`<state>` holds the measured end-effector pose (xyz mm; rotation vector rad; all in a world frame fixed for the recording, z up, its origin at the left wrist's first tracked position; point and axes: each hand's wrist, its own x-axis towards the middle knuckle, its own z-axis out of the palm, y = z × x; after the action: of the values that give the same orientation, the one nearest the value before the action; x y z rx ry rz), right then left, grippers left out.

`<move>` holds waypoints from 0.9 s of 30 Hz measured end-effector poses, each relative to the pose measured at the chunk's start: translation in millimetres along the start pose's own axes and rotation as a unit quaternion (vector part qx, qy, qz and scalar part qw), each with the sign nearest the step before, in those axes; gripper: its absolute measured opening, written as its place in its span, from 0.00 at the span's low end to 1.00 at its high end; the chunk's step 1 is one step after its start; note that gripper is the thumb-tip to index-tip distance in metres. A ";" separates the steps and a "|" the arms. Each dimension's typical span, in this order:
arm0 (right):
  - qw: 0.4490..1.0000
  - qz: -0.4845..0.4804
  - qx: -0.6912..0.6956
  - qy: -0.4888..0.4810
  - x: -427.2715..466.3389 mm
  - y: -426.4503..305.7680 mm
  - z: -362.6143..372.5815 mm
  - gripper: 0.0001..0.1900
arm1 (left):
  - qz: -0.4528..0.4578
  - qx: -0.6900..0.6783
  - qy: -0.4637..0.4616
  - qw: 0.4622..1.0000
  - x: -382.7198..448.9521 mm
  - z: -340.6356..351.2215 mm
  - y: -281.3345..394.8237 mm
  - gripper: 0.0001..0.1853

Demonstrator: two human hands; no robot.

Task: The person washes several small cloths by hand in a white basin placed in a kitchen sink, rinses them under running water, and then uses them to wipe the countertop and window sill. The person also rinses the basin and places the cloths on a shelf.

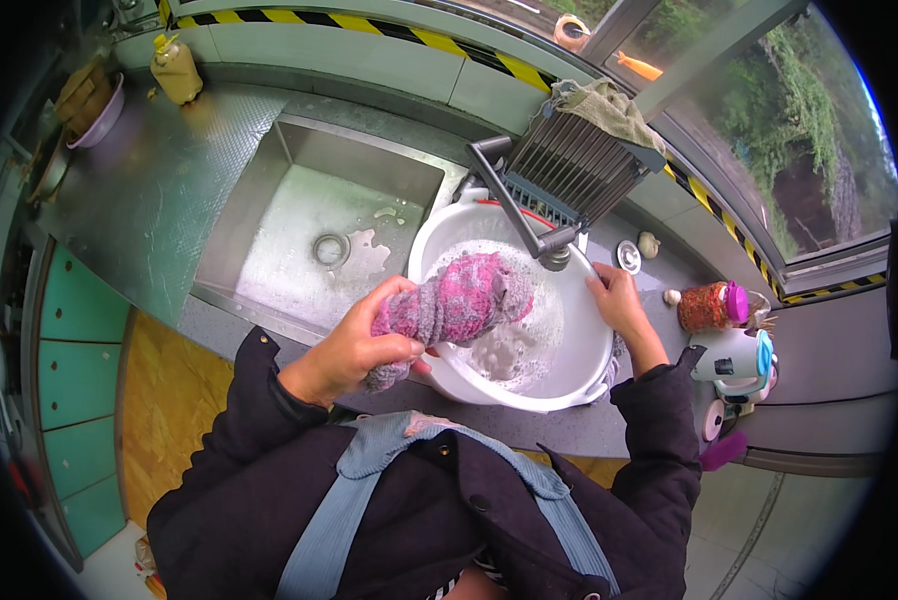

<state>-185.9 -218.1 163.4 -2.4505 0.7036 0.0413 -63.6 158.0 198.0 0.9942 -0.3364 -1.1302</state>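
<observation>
A bunched pink and grey cloth (467, 296) is gripped in my left hand (359, 341), its free end over the white plastic basin (584, 352). Foamy, cloudy water (520, 356) lies in the bottom of the basin. My right hand (620, 300) grips the basin's right rim, thumb at the edge. The basin stands on the counter, right of the stainless steel sink (299, 225), and leans up at the side nearest me. Over its far side reaches a dark grey faucet (520, 217); no stream of water shows from it.
Behind the faucet stands a dish rack (576, 154) with a cloth (610, 109) draped on top. To the right are a jar with a purple lid (708, 306), a white and blue kettle (730, 354) and a garlic bulb (648, 244). A yellow-capped bottle (176, 71) stands far left.
</observation>
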 end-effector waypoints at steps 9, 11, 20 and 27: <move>0.997 0.016 0.052 -0.050 -35.2 -1.2 18.2 0.11 | -0.006 -0.047 0.027 0.998 -27.2 1.6 8.2 0.29; 0.996 0.025 0.074 -0.053 -39.9 -7.5 21.4 0.11 | 0.001 -0.057 0.025 0.998 -33.4 -3.9 10.5 0.28; 0.983 0.048 0.166 -0.060 -73.7 -36.5 32.0 0.10 | 0.053 -0.037 0.048 0.997 -60.6 -20.7 35.2 0.30; 0.984 -0.037 0.152 -0.089 -55.3 -84.8 68.2 0.14 | 0.139 -0.019 0.125 0.982 -88.7 -51.7 61.2 0.36</move>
<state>-183.0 -96.1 161.7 -2.1458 0.4981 0.1142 -30.4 264.9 239.8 1.0082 -0.2411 -0.7460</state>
